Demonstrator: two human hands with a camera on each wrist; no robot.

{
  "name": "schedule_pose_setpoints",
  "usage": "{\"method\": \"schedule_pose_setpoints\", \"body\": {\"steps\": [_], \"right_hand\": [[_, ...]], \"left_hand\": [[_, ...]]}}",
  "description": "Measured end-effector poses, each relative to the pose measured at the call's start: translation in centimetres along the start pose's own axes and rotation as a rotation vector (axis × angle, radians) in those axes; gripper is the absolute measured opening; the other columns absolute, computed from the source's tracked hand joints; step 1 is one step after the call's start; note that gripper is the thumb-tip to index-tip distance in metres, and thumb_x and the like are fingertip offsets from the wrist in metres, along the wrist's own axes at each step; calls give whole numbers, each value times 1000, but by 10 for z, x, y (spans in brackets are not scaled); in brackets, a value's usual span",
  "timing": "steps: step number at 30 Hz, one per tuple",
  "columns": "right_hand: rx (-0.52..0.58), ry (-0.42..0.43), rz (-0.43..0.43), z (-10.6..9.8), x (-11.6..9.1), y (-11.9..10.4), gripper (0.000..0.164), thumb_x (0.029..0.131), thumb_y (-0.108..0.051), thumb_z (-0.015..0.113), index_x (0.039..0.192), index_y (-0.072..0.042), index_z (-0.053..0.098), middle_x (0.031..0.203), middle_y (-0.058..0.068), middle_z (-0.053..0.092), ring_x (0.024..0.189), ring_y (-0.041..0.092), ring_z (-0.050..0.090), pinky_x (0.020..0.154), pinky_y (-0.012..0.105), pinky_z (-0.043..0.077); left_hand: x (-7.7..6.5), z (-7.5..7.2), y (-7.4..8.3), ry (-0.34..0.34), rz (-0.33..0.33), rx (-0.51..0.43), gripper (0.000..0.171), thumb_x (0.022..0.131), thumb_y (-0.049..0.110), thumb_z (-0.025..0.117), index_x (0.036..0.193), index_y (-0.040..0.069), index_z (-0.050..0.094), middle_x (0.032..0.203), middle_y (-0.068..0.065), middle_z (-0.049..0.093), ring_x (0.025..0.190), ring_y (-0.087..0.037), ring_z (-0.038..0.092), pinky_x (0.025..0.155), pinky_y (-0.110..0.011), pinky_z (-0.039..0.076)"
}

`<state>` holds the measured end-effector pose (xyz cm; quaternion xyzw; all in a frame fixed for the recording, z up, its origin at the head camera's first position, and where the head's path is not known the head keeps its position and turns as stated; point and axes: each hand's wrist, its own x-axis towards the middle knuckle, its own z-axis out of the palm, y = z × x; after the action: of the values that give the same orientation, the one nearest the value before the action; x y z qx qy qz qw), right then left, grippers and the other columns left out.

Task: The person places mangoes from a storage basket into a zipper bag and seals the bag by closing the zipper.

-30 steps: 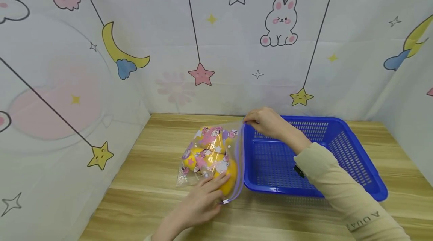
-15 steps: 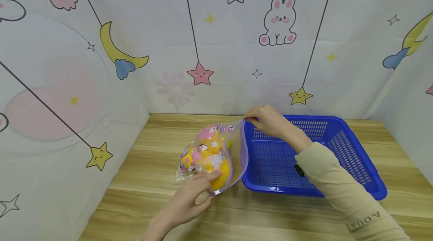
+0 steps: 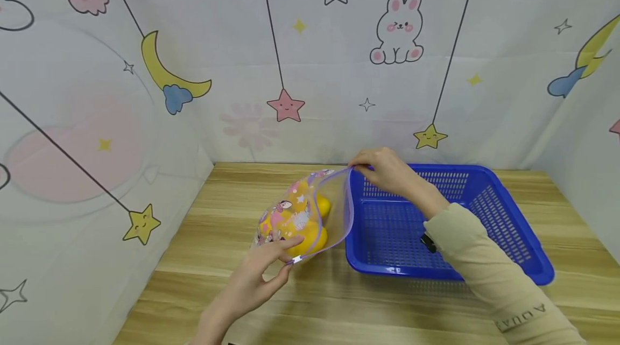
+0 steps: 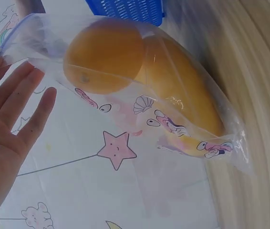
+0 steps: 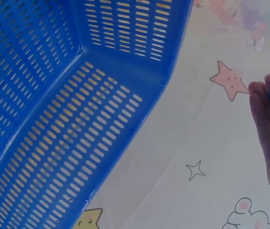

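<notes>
A clear zip bag (image 3: 300,210) with pink cartoon prints lies on its side, its purple-edged mouth gaping toward the right. Several yellow-orange fruits (image 3: 310,238) are inside; the left wrist view shows a round orange fruit (image 4: 104,57) beside a longer yellow one (image 4: 180,90). My left hand (image 3: 252,279) pinches the near corner of the mouth at the white slider (image 3: 297,259), with the other fingers spread along the bag. My right hand (image 3: 387,171) pinches the far corner of the mouth between thumb and fingertips, above the basket's left rim.
A blue slotted plastic basket (image 3: 392,270) stands on the wooden table (image 3: 339,312) just right of the bag. A small black object (image 3: 428,243) shows by the right cuff, over the basket. A white printed cloth (image 3: 329,135) hangs behind and along the sides.
The bag's mouth has widened from nearly flat, baring the fruits inside. My left hand has moved left and slightly up with the slider corner; my right hand has barely moved.
</notes>
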<state>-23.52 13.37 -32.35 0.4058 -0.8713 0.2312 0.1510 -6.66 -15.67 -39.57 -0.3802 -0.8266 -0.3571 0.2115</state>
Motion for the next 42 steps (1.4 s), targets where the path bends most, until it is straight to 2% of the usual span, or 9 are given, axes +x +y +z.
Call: {"method": "schedule_pose_setpoints", "body": {"steps": [6,11,14,20,28,32,35,39,42], "right_hand": [[13,8,12,-3,1,-3,15,89,-3,64,100,-5,75,97,8,75,87,22,70,76,35,58],[11,17,13,-4,2,-4,16,89,-3,64,101,-4,74,98,9,74,89,23,70,79,37,58],[14,32,2,-4,2,-3,15,89,-3,64,100,-4,74,98,9,74,90,24,71,79,37,58],[33,53,1,-5,0,-3,15,89,-2,64,100,-3,74,95,9,74,85,21,70,75,35,58],[43,58,23,-10,-1,-5,16,90,-1,63,102,-4,73,95,9,73,82,19,68,72,34,57],[57,63,28,-12,-1,-6,16,90,-1,62,102,-4,73,95,9,73,84,19,69,74,33,58],[64,64,29,-13,-1,-7,16,89,0,62,102,-3,73,95,9,73,84,20,69,75,33,58],[69,63,36,-14,-2,-7,16,90,0,62,102,-3,73,94,9,73,85,19,69,75,33,58],[68,60,48,-15,-4,-8,17,90,0,61,102,-3,73,94,9,73,85,19,69,76,34,58]], "left_hand": [[3,-8,-1,43,-5,-49,23,79,-9,64,92,10,59,119,-13,68,108,-23,66,102,-15,44],[5,-12,-2,86,-8,-62,25,77,-12,64,92,7,60,115,-15,70,100,-26,70,96,-13,47],[6,-14,-2,106,-15,-82,24,77,-15,64,92,4,61,113,-17,70,103,-25,70,96,-14,48],[9,-19,-5,166,-21,-109,29,78,-19,61,98,0,64,109,-17,71,102,-14,70,93,-14,50],[15,-27,-9,281,-53,-58,24,79,-19,60,95,-3,63,98,-19,73,101,-2,67,91,-15,51],[19,-29,-10,347,-43,2,25,75,-23,62,93,-6,63,90,-20,73,89,-15,73,87,-14,53],[21,-31,-11,384,-76,35,25,72,-24,63,92,-7,63,84,-19,72,80,-23,73,82,-12,53],[21,-34,-12,405,-139,4,19,76,-22,62,90,-9,61,83,-22,72,81,-22,73,79,-11,53],[23,-35,-14,444,-118,-1,21,75,-24,61,91,-10,62,83,-24,71,81,-19,73,78,-11,54]]}}
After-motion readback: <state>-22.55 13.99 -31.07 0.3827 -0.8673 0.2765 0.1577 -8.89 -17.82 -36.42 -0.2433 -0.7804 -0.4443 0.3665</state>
